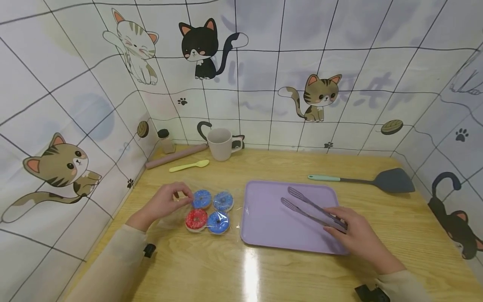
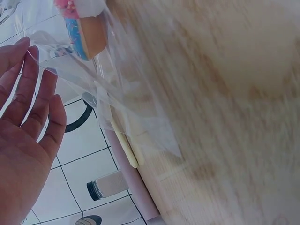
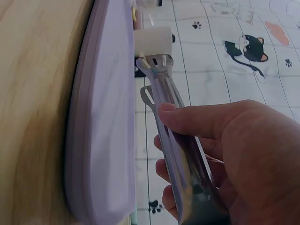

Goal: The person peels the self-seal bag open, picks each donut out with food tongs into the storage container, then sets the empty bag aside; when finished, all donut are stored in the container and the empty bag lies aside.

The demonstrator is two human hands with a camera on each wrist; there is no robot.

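Tongs [image 1: 311, 207]: metal, lavender-handled, gripped at rear end by right hand [image 1: 356, 237]; arms apart, slotted tips held over purple tray [image 1: 264, 222], pointing away and to the left. Four donuts [image 1: 209, 212] in clear plastic wrap [image 2: 117, 98], 2x2 cluster: three blue-iced w/ sprinkles, one red-iced (front left). Pack lies flat on wooden surface [image 1: 211, 268], just left of tray. Wrap edge touched by left hand [image 1: 166, 203] at blue donut, rear left.

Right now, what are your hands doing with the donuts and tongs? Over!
Left hand pinches the clear bag by the donuts. Right hand grips tongs, tips apart over the purple tray. Nothing between tongs and donuts.
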